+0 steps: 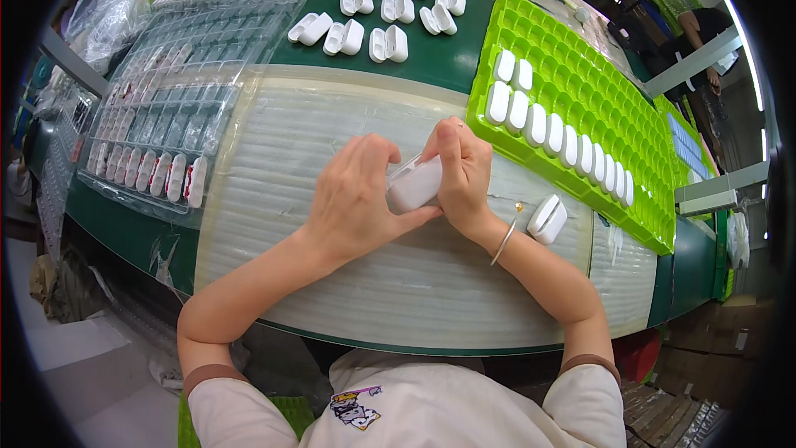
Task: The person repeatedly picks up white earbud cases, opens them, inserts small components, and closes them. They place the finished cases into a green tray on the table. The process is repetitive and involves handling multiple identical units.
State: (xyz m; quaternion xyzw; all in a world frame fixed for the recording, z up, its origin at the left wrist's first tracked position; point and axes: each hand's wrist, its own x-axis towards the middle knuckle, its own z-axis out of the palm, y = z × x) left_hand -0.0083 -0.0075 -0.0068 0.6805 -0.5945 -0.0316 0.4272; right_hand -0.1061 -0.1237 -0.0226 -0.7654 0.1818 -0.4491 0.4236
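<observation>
Over the foam-covered middle of the table, a white earbud charging case is held between my two hands. My left hand curls round its left side, with the thumb along the lower edge. At the case's right and upper edge, my right hand is closed with bent fingers against it; what its fingertips pinch is hidden. A second white case, its lid slightly parted, lies beside my right wrist, which wears a bangle. Several white cases stand with lids raised on the green mat beyond my hands.
A bright green compartment tray at the right holds rows of closed white cases. Clear plastic trays with small white and red parts fill the left. Grey frame posts rise at both sides. Another person is at the far right.
</observation>
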